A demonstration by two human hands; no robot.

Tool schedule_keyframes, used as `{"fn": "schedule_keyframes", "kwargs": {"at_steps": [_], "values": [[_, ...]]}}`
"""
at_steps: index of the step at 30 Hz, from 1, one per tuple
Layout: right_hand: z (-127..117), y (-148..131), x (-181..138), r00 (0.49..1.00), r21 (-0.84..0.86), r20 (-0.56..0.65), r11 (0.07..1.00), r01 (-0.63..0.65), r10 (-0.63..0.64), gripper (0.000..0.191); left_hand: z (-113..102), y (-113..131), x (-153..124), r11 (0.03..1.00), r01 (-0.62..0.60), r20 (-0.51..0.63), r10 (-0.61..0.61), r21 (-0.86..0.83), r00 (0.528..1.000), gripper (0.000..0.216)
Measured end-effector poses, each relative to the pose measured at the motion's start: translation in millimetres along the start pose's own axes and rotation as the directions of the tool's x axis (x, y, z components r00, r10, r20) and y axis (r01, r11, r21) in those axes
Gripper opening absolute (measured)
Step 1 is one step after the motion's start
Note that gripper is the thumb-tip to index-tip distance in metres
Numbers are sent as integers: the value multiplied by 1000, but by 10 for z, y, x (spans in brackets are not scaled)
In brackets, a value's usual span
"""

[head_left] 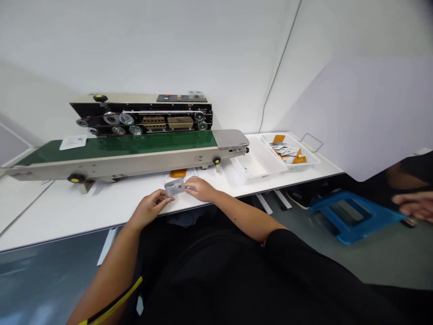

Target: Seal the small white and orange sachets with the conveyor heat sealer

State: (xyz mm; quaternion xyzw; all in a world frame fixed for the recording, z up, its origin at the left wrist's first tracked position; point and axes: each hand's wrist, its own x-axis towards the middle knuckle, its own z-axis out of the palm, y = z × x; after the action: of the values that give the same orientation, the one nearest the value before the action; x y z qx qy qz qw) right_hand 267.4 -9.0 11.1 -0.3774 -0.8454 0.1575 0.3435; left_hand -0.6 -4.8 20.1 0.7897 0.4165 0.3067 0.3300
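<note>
Person at the counter (67, 212) has both hands close together, w/ a small clear plastic packet (174, 187) pinched between them: left hand (149, 208) on 1 edge, right hand (199, 188) on the other. Packet is held low over the counter, slightly tilted, its print too small to read. Just behind it, an orange piece (178, 173) lies partly under the front of a band sealer (142, 135), which has a green conveyor belt (118, 146) along its length & a white paper sheet (72, 142) lying on the belt. To the right stand 2 white plastic trays: the nearer one (257, 162) looks mostly bare, the farther one (291, 153) holds a loose pile of small packets & orange pieces. Past the counter edge, a blue stool (352, 216) sits on the floor, and a co-worker's hand (414, 205) shows at the right, well apart from the person's own.
</note>
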Motion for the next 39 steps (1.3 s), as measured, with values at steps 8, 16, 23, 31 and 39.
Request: {"fn": "schedule_keyframes", "kwargs": {"at_steps": [8, 16, 23, 31, 39], "values": [[-1021, 148, 360, 800, 511, -415, 838, -189, 433, 16, -15, 5, 3, 999, -41, -35, 40, -5, 999, 58], [-2000, 630, 771, 542, 615, -416, 665, -424, 730, 13, -34, 51, -28, 999, -33, -60, 35, 38, 998, 48], [-1965, 729, 1202, 525, 681, -154, 475, -557, 837, 11, -37, 46, -29, 998, -41, -55, 43, 38, 998, 44], [-1658, 429, 1064, 591, 289, -612, 844, -451, 525, 11, -29, -20, -19, 998, -44, -61, 46, 40, 997, 47], [-47, -4, 327, 997, -239, 75, 971, -4, 22, 30, -2, 8, -15, 996, -26, -143, 38, 84, 989, 47]]}}
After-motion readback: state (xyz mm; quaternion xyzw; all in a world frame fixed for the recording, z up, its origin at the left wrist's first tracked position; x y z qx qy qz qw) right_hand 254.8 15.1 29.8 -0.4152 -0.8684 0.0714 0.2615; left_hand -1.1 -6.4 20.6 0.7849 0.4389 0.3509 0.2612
